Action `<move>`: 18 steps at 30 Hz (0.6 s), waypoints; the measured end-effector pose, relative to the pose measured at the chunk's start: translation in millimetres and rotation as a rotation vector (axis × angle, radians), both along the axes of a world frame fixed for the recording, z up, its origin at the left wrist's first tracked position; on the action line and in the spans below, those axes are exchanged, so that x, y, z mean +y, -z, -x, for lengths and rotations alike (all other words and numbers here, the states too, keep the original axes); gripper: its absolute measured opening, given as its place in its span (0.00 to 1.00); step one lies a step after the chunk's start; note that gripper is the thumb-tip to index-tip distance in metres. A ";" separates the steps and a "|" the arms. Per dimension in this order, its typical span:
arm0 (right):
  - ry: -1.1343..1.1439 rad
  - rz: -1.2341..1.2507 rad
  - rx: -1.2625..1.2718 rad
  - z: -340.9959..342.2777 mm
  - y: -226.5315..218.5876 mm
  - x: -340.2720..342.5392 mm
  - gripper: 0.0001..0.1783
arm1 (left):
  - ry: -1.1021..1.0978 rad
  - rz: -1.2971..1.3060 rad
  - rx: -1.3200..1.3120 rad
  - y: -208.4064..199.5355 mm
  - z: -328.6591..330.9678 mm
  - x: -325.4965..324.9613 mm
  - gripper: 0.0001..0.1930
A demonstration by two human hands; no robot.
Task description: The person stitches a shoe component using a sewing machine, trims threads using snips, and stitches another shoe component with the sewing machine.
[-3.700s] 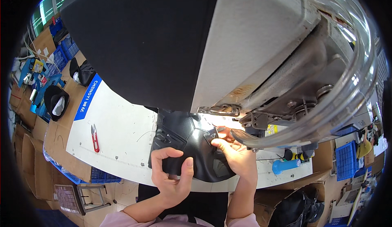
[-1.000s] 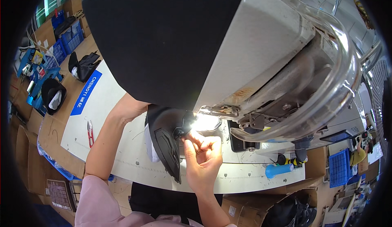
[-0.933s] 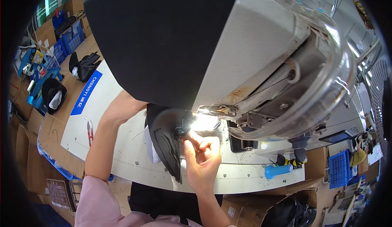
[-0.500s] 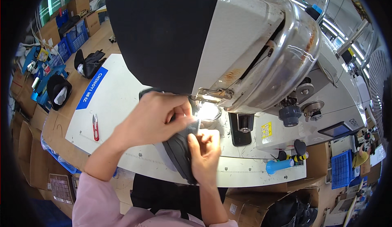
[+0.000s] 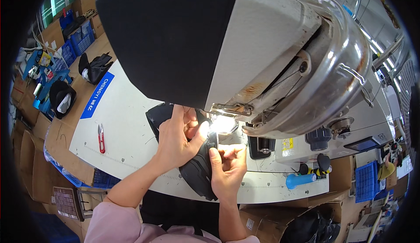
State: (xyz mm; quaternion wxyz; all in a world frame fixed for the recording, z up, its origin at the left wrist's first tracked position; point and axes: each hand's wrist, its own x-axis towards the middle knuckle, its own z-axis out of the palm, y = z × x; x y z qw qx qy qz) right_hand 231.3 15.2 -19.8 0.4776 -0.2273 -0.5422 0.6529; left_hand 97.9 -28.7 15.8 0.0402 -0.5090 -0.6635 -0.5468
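Note:
A black padded piece, perhaps a bag part [image 5: 196, 173], lies tilted across the white table under the head of a sewing machine [image 5: 258, 37]. My left hand [image 5: 177, 140] pinches its far part close to the brightly lit needle area. On the nearer right edge, my right hand [image 5: 229, 173] grips the same piece between thumb and curled fingers. A flap of black material [image 5: 156, 117] shows beyond my left hand. Glare and the machine head hide the needle and the seam.
Red-handled thread snips [image 5: 101, 140] lie on the white tabletop [image 5: 127, 129] at left. A blue cylinder [image 5: 300, 181] and a dark phone-like slab [image 5: 261, 153] are to the right. Finished-looking black pieces [image 5: 94, 69] sit on the wooden table at far left. Cardboard boxes [image 5: 262, 221] stand below.
My left hand has shifted nearer and turned its fingers upward, uncovering more of the black flap. My right hand and the piece have moved slightly right. The machine appears larger in view.

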 end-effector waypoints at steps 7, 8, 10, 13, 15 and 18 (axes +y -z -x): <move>0.020 -0.021 -0.089 -3.0 -6.5 4.0 0.18 | -0.101 -0.028 0.145 -2.8 -4.7 3.0 0.21; 0.017 -0.017 -0.089 -3.0 -8.2 4.5 0.18 | -0.104 -0.024 0.144 -3.7 -3.6 3.4 0.21; 0.005 0.021 -0.130 -3.3 -12.2 3.8 0.17 | -0.108 0.041 0.183 -5.6 -1.5 3.4 0.19; 0.009 0.006 -0.111 -2.2 -11.6 5.3 0.17 | -0.122 0.041 0.215 -9.4 -2.4 5.7 0.17; 0.012 0.002 -0.106 -1.5 -12.2 4.7 0.18 | -0.115 0.040 0.203 -10.5 -1.0 6.5 0.15; 0.035 -0.001 -0.099 3.7 -14.9 1.3 0.17 | -0.081 0.035 0.183 -12.7 7.3 5.5 0.10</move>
